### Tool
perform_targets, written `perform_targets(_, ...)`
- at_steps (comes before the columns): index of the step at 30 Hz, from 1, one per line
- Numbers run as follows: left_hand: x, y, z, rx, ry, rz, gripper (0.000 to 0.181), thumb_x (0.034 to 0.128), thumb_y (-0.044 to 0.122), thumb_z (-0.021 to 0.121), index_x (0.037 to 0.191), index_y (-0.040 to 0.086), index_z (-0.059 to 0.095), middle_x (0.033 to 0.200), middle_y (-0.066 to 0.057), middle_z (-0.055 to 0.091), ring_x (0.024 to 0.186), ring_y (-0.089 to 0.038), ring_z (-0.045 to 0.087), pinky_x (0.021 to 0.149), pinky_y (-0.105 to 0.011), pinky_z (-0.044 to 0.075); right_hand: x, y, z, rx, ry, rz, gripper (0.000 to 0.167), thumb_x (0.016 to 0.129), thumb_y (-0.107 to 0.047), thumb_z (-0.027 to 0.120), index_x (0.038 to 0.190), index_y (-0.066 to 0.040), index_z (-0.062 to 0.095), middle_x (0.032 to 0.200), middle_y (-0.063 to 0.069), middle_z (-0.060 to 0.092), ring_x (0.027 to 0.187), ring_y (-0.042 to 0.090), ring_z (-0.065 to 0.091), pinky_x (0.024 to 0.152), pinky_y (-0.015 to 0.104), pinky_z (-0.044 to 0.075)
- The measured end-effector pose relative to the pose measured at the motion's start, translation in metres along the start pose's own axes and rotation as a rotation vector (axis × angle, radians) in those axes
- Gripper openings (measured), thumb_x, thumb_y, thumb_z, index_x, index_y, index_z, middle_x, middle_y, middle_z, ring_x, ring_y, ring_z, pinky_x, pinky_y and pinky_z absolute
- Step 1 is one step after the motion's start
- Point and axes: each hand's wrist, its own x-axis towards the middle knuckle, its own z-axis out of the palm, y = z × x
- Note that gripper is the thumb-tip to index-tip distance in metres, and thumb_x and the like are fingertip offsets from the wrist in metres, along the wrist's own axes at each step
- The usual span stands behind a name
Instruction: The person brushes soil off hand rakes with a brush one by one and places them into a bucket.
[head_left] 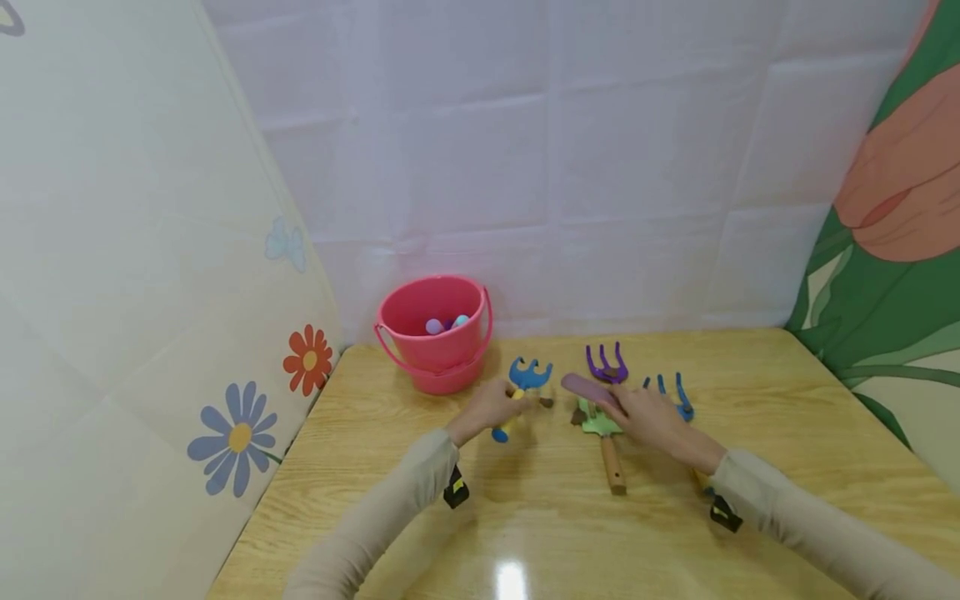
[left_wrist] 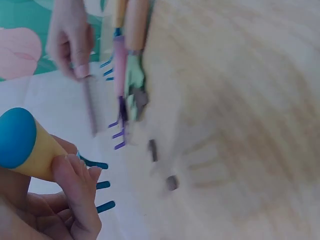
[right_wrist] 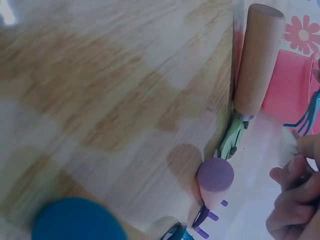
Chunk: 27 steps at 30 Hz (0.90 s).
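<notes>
The left hand [head_left: 486, 410] has its fingers curled round the yellow handle of a blue rake [head_left: 530, 377], raised over the bench [head_left: 337, 450]. The right hand [head_left: 651, 417] pinches a mauve brush [head_left: 588, 388]; blur hides its underside. Below that hand, a green shovel [head_left: 600, 423] points its wooden handle to the near side. The right hand hides the handle of a purple rake [head_left: 607, 372] and part of another blue rake [head_left: 683, 410] on the right. Dark clumps [left_wrist: 172, 182] lie between the hands. Far left, a pink bucket [head_left: 442, 357] holds things showing only rounded tops.
</notes>
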Motion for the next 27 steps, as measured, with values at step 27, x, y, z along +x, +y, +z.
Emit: perform_targets(27, 0.001, 0.04, -0.093, 0.132, 0.006, 0.047, 0.051, 0.0943, 0.031, 0.064, 0.055, 0.015, 0.036, 0.049, 0.005, 0.031, 0.042, -0.01, 0.028, 0.048, -0.024, 0.027, -0.004, 0.006, -0.008, -0.024, -0.024, -0.035, 0.021, 0.096, -0.021, 0.064, 0.083, -0.006, 0.058, 0.058, -0.006, 0.039, 0.046, 0.005, 0.033, 0.042, 0.021, 0.028)
